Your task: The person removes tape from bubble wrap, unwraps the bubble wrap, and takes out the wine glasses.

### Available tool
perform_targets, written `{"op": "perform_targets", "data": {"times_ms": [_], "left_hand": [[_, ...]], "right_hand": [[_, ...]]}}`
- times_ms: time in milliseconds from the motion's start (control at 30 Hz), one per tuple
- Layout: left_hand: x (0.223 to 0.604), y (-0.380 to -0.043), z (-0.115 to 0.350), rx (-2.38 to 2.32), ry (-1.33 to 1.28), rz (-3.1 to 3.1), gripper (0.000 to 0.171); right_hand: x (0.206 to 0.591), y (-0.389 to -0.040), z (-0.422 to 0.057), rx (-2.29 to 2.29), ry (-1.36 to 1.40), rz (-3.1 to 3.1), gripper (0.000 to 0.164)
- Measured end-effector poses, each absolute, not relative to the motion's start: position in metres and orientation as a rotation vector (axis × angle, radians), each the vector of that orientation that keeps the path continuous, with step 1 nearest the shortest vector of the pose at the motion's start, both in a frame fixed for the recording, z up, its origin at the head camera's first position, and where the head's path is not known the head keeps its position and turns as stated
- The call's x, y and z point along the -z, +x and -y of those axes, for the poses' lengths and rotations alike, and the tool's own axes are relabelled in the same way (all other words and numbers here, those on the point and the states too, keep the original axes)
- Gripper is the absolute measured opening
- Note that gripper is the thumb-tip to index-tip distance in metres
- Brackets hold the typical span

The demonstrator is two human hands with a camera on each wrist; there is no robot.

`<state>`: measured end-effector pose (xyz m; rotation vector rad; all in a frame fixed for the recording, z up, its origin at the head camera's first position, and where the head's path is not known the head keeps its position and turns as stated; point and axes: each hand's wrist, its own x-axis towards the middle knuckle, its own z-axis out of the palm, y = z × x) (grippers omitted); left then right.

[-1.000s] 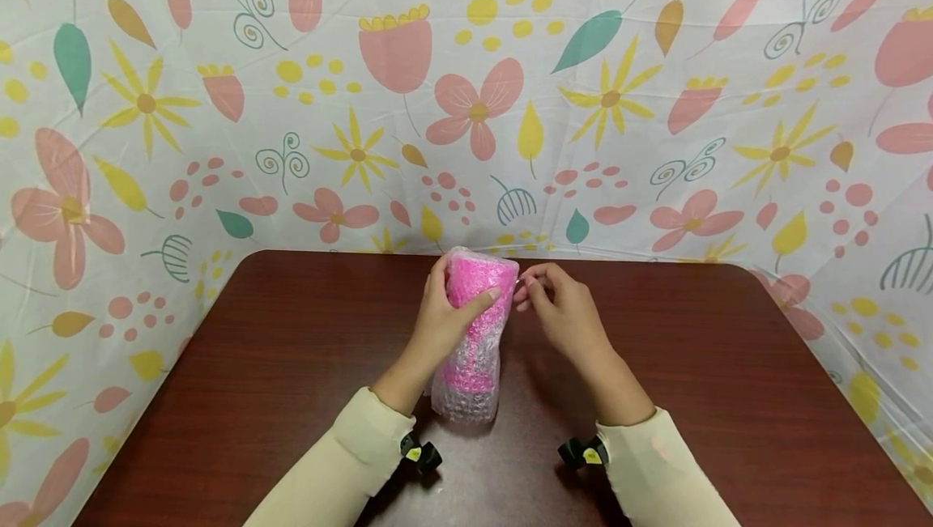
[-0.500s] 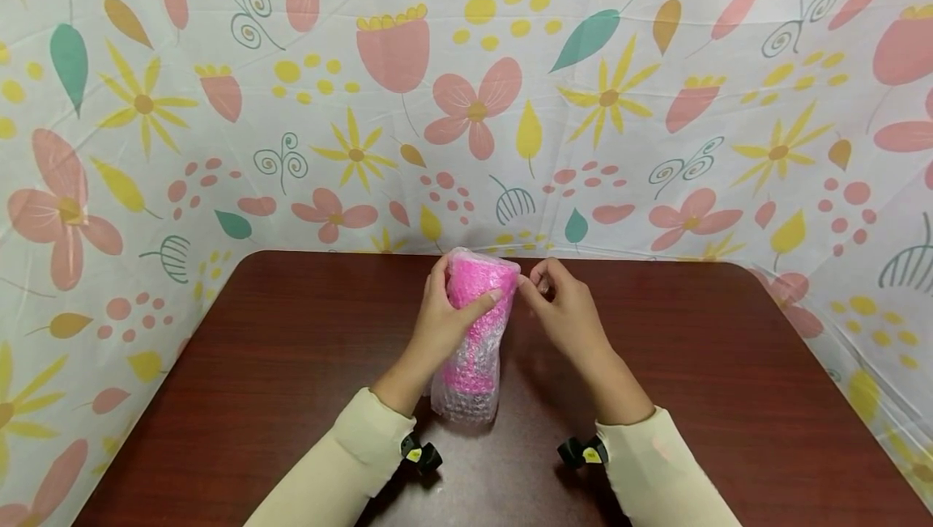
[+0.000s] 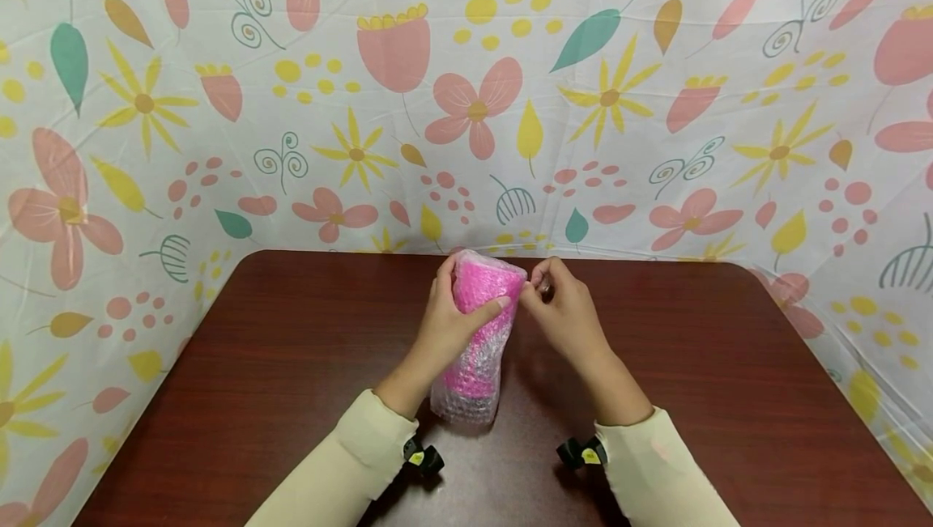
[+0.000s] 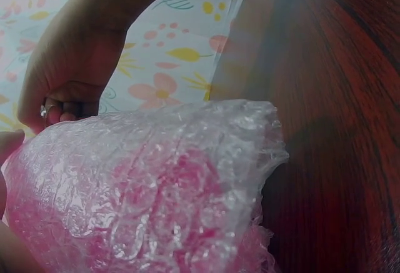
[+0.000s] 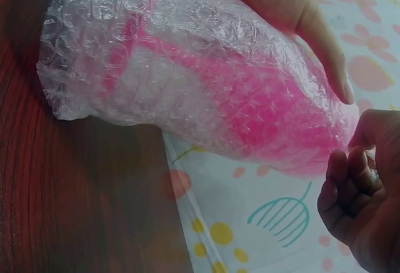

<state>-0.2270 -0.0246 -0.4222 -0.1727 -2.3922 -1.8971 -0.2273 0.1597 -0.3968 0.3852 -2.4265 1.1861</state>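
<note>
A tall pink-and-white object wrapped in clear bubble wrap [image 3: 477,349] stands on the table, its top leaning slightly right in the head view. What lies inside is blurred by the wrap. My left hand [image 3: 446,318] grips its upper part from the left, thumb across the front and fingers behind, mostly hidden. At the top right edge, my right hand [image 3: 564,308] pinches the wrap's rim between thumb and index finger; its other fingers are curled. In the right wrist view, the right hand [image 5: 365,185] meets the wrap's end, near the left thumb [image 5: 328,54].
The dark reddish-brown wooden table [image 3: 291,349] has rounded far corners. Behind it hangs a white cloth [image 3: 466,179] printed with flowers and leaves. Black wrist cameras [image 3: 423,456] sit at both cream sleeves [image 3: 663,470].
The package's top has shifted slightly right with my left hand. My right thumb and index finger have closed in on the wrap's top edge, and the other fingers have curled back.
</note>
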Motion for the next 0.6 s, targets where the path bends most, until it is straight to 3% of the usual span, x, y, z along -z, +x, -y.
{"op": "perform_targets", "data": {"times_ms": [333,600], "left_hand": [[0.4264,-0.2288,0.0236,1.932,-0.239,2.379,0.098],[0.4256,-0.2303,0.0276,2.006,-0.292,2.372,0.084]], "right_hand": [[0.3965,-0.2269,-0.1594,-1.233,0.388,2.453,0.015],[0.3965,-0.228,-0.1601,-1.426,0.358,2.467,0.013]]}}
